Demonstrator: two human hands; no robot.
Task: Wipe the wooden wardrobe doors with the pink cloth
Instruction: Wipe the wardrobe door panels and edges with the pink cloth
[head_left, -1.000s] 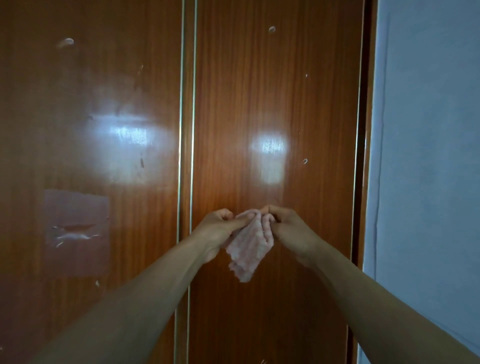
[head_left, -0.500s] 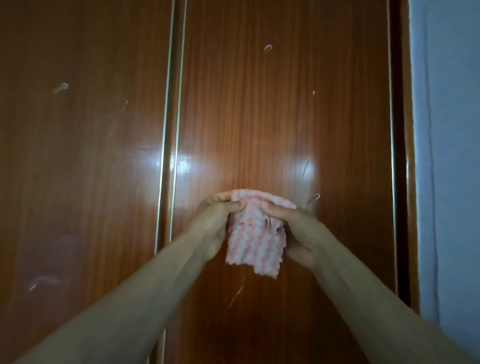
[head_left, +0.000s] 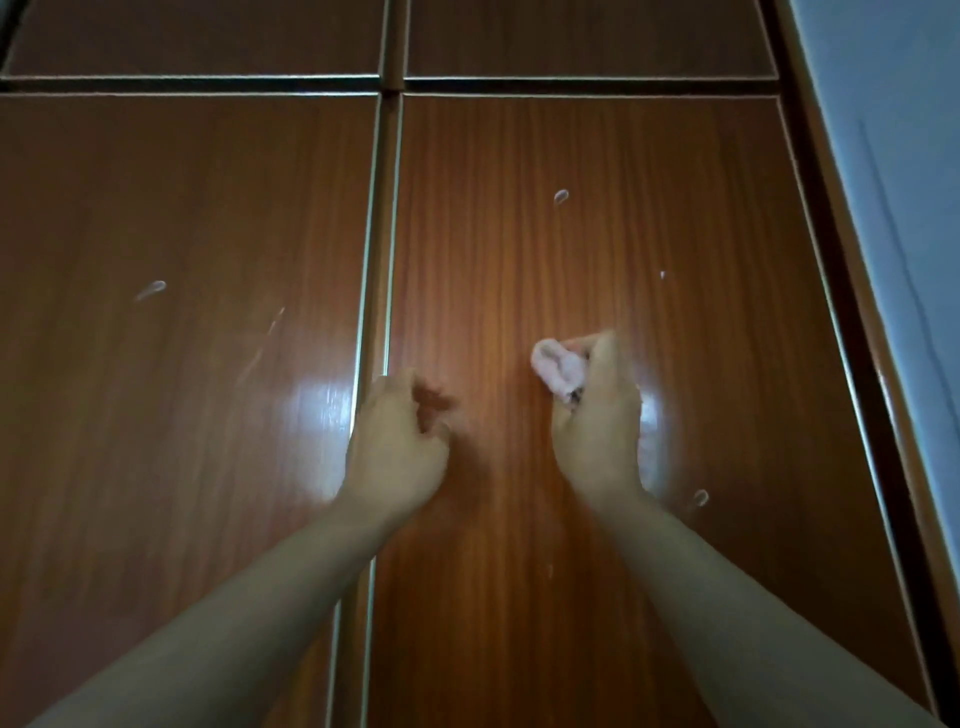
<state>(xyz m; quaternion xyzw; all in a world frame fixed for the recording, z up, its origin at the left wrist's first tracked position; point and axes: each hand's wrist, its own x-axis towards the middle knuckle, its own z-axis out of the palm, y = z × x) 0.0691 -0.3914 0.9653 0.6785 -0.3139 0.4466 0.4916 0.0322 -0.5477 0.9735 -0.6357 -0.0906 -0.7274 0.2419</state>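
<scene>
Because the cloth (head_left: 558, 368) is soft, light and limp, you should expect it to fold and slip inside your grip rather than hold a shape, so keep it bunched in the palm with a pad of it left free to meet the wood. It sits now as a small pink wad in your right hand (head_left: 597, 415), whose fingers are curled round it, with most of the wad poking out on the hand's left. It is raised in front of the right door (head_left: 675, 234), about halfway up the panel; whether it already touches the wood cannot be told, as the hand is blurred.

Your right arm reaches forward and up, with the back of the hand toward you. Your left hand (head_left: 397, 441) is apart from the right, lower and nearer the seam (head_left: 382, 234) between the doors; its fingers are loosely curled and hold nothing.

The left door (head_left: 182, 208) and the right one both carry pale smears and small marks, so judging by these, the wiping is hardly begun. The varnish is glossy, so the cloth should glide with light pressure.
</scene>
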